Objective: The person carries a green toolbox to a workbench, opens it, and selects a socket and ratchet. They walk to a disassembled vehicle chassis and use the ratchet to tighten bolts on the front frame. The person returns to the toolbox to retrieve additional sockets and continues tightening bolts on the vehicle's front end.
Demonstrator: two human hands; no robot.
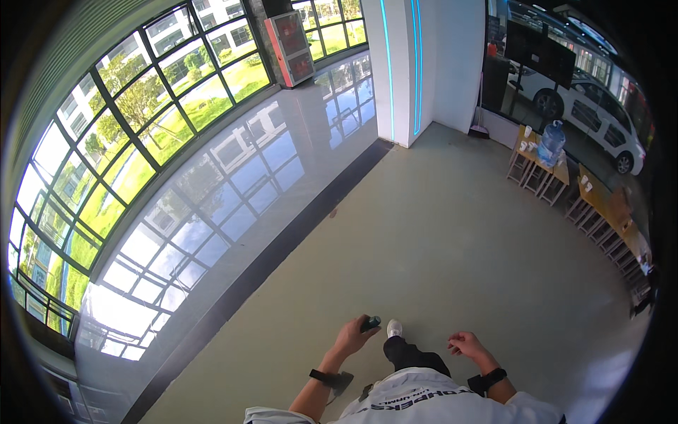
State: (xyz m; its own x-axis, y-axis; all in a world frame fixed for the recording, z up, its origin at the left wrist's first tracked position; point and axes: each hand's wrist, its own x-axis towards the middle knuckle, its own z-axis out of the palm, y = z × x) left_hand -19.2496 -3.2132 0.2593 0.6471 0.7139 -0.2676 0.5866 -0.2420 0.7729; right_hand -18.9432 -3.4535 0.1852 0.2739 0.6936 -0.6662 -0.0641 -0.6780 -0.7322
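My left hand [351, 336] is wrapped round a small dark, rounded object [370, 324], whose exact kind I cannot make out. It is held out in front of my body, above the floor. Apart from it, my right hand [467, 344] hangs in the air with its fingers loosely curled in, and nothing shows in them. Black bands sit on both wrists, the left band [325, 377] and the right band [487, 380]. One white shoe [395, 328] and a dark trouser leg [417, 355] show between my hands.
Greenish floor [395, 233] stretches ahead, bordered by a dark strip [282, 244] and shiny tiles beside large windows [169, 106]. A white pillar [399, 71] stands ahead. At the right are wooden stools [518, 172], a water jug [551, 143] and paper cups; a white car [600, 116] is behind glass.
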